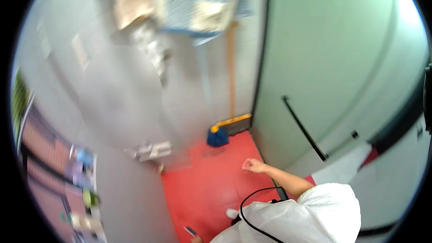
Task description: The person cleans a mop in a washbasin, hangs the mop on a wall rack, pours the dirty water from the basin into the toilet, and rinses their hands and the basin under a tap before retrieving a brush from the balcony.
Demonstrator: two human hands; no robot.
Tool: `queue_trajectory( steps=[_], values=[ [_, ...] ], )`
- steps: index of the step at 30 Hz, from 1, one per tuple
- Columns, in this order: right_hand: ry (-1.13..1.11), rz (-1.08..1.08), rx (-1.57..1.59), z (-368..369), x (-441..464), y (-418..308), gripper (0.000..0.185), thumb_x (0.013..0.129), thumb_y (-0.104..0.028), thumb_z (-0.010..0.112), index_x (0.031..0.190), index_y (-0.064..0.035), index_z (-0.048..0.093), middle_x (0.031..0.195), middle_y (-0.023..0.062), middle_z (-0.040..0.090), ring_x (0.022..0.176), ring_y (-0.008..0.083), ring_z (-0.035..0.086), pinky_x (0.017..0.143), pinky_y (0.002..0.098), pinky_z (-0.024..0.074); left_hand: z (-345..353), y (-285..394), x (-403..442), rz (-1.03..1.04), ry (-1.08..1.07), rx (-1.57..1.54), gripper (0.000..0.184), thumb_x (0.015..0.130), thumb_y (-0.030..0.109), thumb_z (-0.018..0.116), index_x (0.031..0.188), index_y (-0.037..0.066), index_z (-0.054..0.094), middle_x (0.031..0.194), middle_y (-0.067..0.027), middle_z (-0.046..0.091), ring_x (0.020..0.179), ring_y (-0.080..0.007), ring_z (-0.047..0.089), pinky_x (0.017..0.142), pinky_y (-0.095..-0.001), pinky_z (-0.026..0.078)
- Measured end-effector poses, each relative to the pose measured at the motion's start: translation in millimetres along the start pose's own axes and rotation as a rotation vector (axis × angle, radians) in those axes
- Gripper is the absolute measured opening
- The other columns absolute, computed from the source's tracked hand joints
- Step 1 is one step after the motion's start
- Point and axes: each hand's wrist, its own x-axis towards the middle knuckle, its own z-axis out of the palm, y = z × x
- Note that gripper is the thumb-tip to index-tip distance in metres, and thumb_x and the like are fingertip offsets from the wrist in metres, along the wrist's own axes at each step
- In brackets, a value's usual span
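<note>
My right hand point(254, 165) hangs over the red floor point(211, 198), away from everything around it. Its fingers are loosely curled inward, and nothing shows in them. At the bottom edge, my left hand point(197, 240) is only partly in view. It is closed round a thin, dark, flat item with a pale edge point(191, 231), too small and blurred to name. A white shoe tip point(232, 213) shows beside my white top point(288, 220).
A blue mop head point(218, 137) and a broom with a yellow edge point(238, 120) lean at the far wall. Above hangs a blue and white checked towel point(198, 0). On the right stands a frosted glass door point(324, 54) with a black handle point(305, 128). Bottles fill a shelf point(83, 171) on the left.
</note>
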Motion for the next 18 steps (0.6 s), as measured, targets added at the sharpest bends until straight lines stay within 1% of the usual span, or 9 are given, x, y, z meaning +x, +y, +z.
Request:
queue_trajectory(
  steps=[6, 8, 9, 10, 11, 13, 15, 17, 18],
  values=[
    [-0.032, -0.022, 0.074, -36.3, -94.6, 44.7, 0.028, 0.079, -0.027, 0.059, 0.093, -0.0023, 0.055, 0.077, 0.0090, 0.061, 0.071, 0.0164, 0.058, 0.064, 0.0305, 0.0471, -40.6, 58.6, 105.0, 0.073, -1.084, -1.108, 0.046, 0.078, 0.043, 0.055, 0.071, -0.002, 0.061, 0.052, -0.0122, 0.054, 0.050, -0.0236, 0.054, 0.045, -0.0338, 0.039],
    [-0.208, 0.096, 0.114, -38.2, -138.5, 64.6, 0.033, 0.080, -0.029, 0.058, 0.096, 0.0003, 0.057, 0.081, 0.0108, 0.061, 0.074, 0.0163, 0.058, 0.066, 0.0310, 0.0473, -229.8, 125.9, 131.3, 0.440, -1.046, -0.733, 0.053, 0.077, 0.049, 0.052, 0.073, -0.003, 0.061, 0.058, -0.0143, 0.057, 0.056, -0.0255, 0.057, 0.052, -0.0348, 0.042],
    [-0.179, 0.100, 0.160, -42.0, -153.6, 94.9, 0.033, 0.080, -0.029, 0.058, 0.096, 0.0003, 0.057, 0.081, 0.0108, 0.061, 0.074, 0.0163, 0.058, 0.066, 0.0310, 0.0473, -218.9, 170.5, 139.4, 0.698, -1.112, -0.449, 0.058, 0.076, 0.054, 0.047, 0.072, -0.002, 0.061, 0.063, -0.0165, 0.059, 0.066, -0.0260, 0.060, 0.059, -0.0346, 0.044],
    [-0.186, 0.059, 0.024, -44.4, -168.8, 122.0, 0.035, 0.080, -0.030, 0.057, 0.096, 0.0009, 0.058, 0.082, 0.0103, 0.062, 0.074, 0.0162, 0.058, 0.066, 0.0309, 0.0473, -257.3, 203.5, 132.3, 0.950, -0.920, -0.377, 0.062, 0.076, 0.058, 0.044, 0.070, -0.001, 0.062, 0.063, -0.0176, 0.059, 0.063, -0.0264, 0.061, 0.060, -0.0349, 0.046],
    [-0.201, 0.010, -0.108, -46.9, -186.1, 155.8, 0.036, 0.080, -0.031, 0.057, 0.097, 0.0015, 0.059, 0.083, 0.0099, 0.062, 0.075, 0.0161, 0.058, 0.066, 0.0308, 0.0474, -299.5, 235.8, 123.2, 1.089, -1.115, -0.323, 0.062, 0.078, 0.057, 0.041, 0.073, -0.001, 0.062, 0.063, -0.0189, 0.059, 0.057, -0.0289, 0.061, 0.058, -0.0366, 0.048],
    [-0.135, 0.251, 0.033, -78.2, -250.4, 180.0, 0.035, 0.079, -0.033, 0.057, 0.095, -0.0016, 0.062, 0.080, 0.0079, 0.063, 0.070, 0.0170, 0.058, 0.065, 0.0315, 0.0478, -375.3, 303.8, 76.0, 1.297, -1.106, -0.194, 0.062, 0.081, 0.055, 0.036, 0.071, -0.003, 0.059, 0.066, -0.0217, 0.059, 0.057, -0.0326, 0.059, 0.057, -0.0400, 0.046],
    [0.087, 0.325, 0.362, -101.2, -311.5, 220.7, 0.027, 0.078, -0.025, 0.057, 0.091, -0.0024, 0.063, 0.081, 0.0082, 0.063, 0.069, 0.0183, 0.059, 0.061, 0.0303, 0.0486, -376.4, 376.3, 19.9, 1.776, -0.767, -0.250, 0.046, 0.082, 0.040, 0.038, 0.074, 0.000, 0.059, 0.070, -0.0251, 0.057, 0.071, -0.0385, 0.057, 0.064, -0.0436, 0.045],
    [0.326, 0.322, 0.415, -133.9, -373.0, 248.2, 0.019, 0.080, -0.015, 0.052, 0.089, -0.0013, 0.060, 0.078, 0.0095, 0.063, 0.069, 0.0174, 0.059, 0.061, 0.0311, 0.0480, -425.8, 437.6, -51.0, 1.886, -0.732, -0.532, 0.033, 0.081, 0.029, 0.042, 0.084, -0.001, 0.055, 0.078, -0.0252, 0.055, 0.075, -0.0372, 0.055, 0.065, -0.0435, 0.043],
    [0.464, 0.186, 0.118, -152.9, -403.2, 251.9, 0.015, 0.080, -0.012, 0.050, 0.086, -0.0021, 0.060, 0.076, 0.0086, 0.062, 0.068, 0.0178, 0.059, 0.061, 0.0315, 0.0477, -468.5, 460.2, -82.7, 1.838, -0.893, -0.815, 0.028, 0.080, 0.026, 0.048, 0.076, -0.001, 0.056, 0.072, -0.0220, 0.058, 0.065, -0.0345, 0.055, 0.056, -0.0436, 0.041]
  ],
)
